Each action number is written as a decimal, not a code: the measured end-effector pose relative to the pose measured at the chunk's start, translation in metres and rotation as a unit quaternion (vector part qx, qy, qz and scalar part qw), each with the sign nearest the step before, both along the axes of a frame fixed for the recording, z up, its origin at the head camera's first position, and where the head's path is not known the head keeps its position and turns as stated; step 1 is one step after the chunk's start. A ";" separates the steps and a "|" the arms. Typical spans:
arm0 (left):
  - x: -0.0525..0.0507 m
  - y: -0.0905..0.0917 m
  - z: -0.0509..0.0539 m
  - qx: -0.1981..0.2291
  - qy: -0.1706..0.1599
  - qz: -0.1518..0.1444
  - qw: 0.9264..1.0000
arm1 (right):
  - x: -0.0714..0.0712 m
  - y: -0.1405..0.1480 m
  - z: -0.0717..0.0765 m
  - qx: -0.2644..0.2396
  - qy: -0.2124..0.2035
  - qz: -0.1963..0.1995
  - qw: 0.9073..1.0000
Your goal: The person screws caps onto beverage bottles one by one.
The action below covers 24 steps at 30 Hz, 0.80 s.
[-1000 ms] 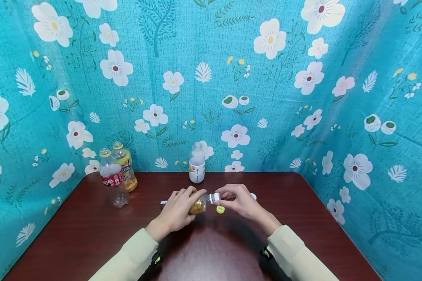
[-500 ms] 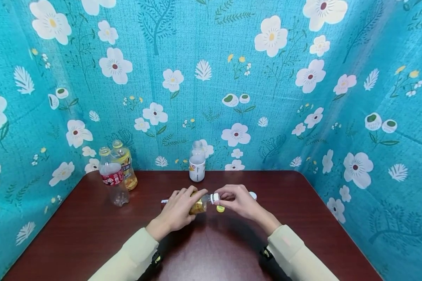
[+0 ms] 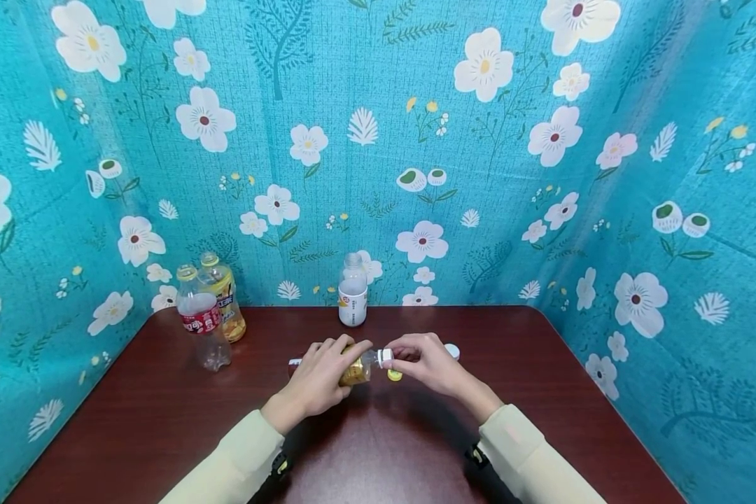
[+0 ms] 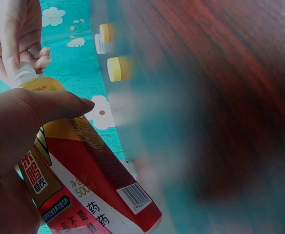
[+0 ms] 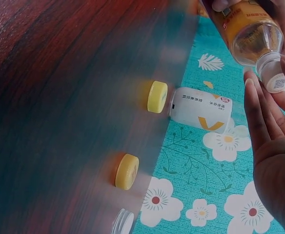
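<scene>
Near the table's middle, my left hand (image 3: 318,374) grips a plastic bottle with a red and gold label (image 4: 96,175) around its body. The bottle lies tilted on its side, its neck pointing right. At the neck sits a white cap (image 5: 275,80), which my right hand (image 3: 431,360) pinches between thumb and fingers. Just below the cap in the head view, a yellow cap (image 3: 395,375) lies on the table. The right wrist view shows it with a second yellow cap (image 5: 127,171) and a white cap (image 5: 124,222). My left fingers hide much of the bottle.
An uncapped bottle with a white label (image 3: 353,304) stands at the table's back edge. On the left stand an uncapped bottle with a red label (image 3: 201,322) and one with a yellow label (image 3: 229,308). A floral curtain (image 3: 378,175) surrounds the dark table (image 3: 378,448).
Both hands stay at the bottle and its cap, with only slight shifts of the right fingers. The head view has tilted a little.
</scene>
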State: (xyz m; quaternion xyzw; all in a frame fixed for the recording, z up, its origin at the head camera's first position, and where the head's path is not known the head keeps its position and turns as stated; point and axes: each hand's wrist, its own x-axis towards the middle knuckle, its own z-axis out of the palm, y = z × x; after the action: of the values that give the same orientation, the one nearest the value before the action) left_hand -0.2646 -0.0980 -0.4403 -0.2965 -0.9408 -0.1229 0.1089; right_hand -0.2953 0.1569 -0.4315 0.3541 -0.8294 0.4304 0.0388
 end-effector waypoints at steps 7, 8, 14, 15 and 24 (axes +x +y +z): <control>0.000 0.000 0.000 0.003 0.002 -0.001 1.000 | 0.000 0.001 -0.002 0.002 0.011 -0.002 1.000; 0.000 0.000 0.000 0.003 0.003 -0.001 1.000 | 0.000 0.001 -0.002 0.002 0.015 -0.001 1.000; 0.000 -0.001 -0.001 0.000 0.004 -0.003 1.000 | 0.000 0.001 -0.003 -0.004 0.025 0.007 1.000; 0.000 -0.001 -0.001 0.000 0.003 -0.003 1.000 | 0.000 0.001 -0.003 -0.005 0.025 0.007 1.000; -0.002 -0.003 -0.002 0.015 -0.012 -0.007 1.000 | 0.001 0.001 -0.001 -0.006 0.021 0.016 1.000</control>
State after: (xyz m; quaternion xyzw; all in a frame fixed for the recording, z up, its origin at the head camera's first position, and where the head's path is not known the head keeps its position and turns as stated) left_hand -0.2661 -0.1009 -0.4420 -0.2995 -0.9382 -0.1413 0.1008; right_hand -0.2944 0.1583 -0.4326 0.3761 -0.8202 0.4280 0.0517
